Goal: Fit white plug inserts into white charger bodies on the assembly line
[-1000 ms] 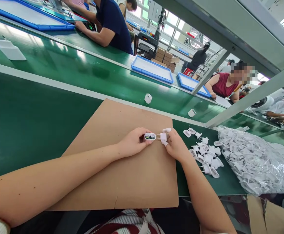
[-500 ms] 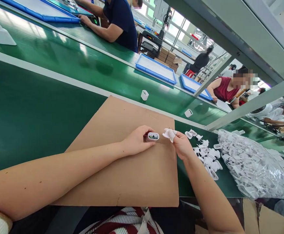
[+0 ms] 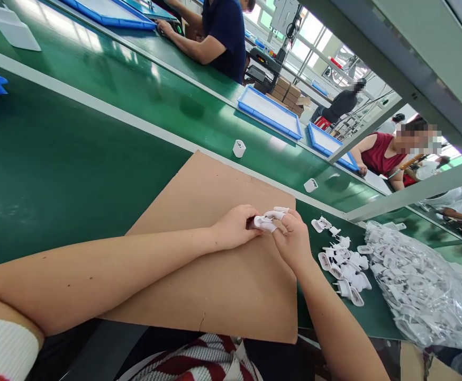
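Observation:
My left hand point(image 3: 234, 227) is closed around a white charger housing, which its fingers mostly hide. At the housing's open end, my right hand point(image 3: 294, 238) pinches a white plug cover point(image 3: 259, 221) and holds it against that end. White finger cots point(image 3: 280, 210) cover fingertips of my right hand. Both hands are above a brown cardboard sheet point(image 3: 215, 286). To the right of my right hand lies a loose pile of white plug covers point(image 3: 347, 270), some with pins showing.
A clear plastic bag point(image 3: 425, 286) full of white parts lies at the right. White housings point(image 3: 239, 148) stand on the green conveyor point(image 3: 183, 124) beyond a pale rail. Blue trays point(image 3: 270, 112) line the far side, where co-workers sit. A metal beam point(image 3: 421, 182) slants across the upper right.
My right hand has brought the plug cover leftward onto the housing's open end, hiding the circuit board that showed inside. The view has shifted slightly, and a blue tray edge appears at left.

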Action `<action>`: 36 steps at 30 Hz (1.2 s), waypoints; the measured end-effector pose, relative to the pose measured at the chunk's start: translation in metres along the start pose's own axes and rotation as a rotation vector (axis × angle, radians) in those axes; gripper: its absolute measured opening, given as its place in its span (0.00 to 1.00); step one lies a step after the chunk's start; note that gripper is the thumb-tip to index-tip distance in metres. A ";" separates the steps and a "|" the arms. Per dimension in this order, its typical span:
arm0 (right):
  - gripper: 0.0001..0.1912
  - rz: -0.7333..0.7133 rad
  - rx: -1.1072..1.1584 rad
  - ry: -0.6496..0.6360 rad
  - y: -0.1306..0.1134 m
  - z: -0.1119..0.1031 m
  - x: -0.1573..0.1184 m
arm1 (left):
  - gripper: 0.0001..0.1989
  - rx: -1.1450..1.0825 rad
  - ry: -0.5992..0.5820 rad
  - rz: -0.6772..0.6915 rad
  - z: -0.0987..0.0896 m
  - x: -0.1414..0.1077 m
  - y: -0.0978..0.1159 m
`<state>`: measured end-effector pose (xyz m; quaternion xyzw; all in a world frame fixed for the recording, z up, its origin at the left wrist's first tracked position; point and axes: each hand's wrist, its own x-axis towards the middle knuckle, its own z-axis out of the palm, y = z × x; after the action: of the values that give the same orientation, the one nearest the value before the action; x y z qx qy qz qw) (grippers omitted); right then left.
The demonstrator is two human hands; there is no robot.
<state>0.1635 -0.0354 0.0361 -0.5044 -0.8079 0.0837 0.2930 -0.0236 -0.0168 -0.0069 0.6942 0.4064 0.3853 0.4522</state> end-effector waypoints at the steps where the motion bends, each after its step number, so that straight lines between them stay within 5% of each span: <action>1: 0.15 -0.008 -0.014 0.007 0.000 -0.001 0.001 | 0.12 0.007 0.001 0.001 0.000 0.000 0.000; 5: 0.17 -0.036 -0.026 0.057 -0.002 -0.003 0.001 | 0.11 0.018 0.007 0.012 0.000 0.000 -0.001; 15: 0.15 -0.076 -0.178 -0.069 0.002 -0.003 0.010 | 0.13 -0.001 0.004 -0.017 0.001 0.002 -0.003; 23: 0.16 0.230 -0.010 -0.004 0.000 0.010 0.002 | 0.19 0.098 -0.026 -0.076 0.000 -0.001 0.011; 27: 0.24 0.223 0.032 0.163 0.031 -0.003 -0.004 | 0.17 0.196 -0.097 -0.070 -0.007 0.033 0.013; 31: 0.19 0.446 -0.370 0.408 0.083 -0.030 -0.019 | 0.15 0.362 0.145 -0.072 -0.026 0.100 0.008; 36: 0.14 0.610 -0.395 0.226 0.109 -0.039 -0.013 | 0.16 0.469 0.337 -0.154 -0.073 0.147 0.004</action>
<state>0.2728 -0.0007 0.0164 -0.7744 -0.5840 -0.0465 0.2388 -0.0336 0.1392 0.0432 0.6730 0.6052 0.3554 0.2336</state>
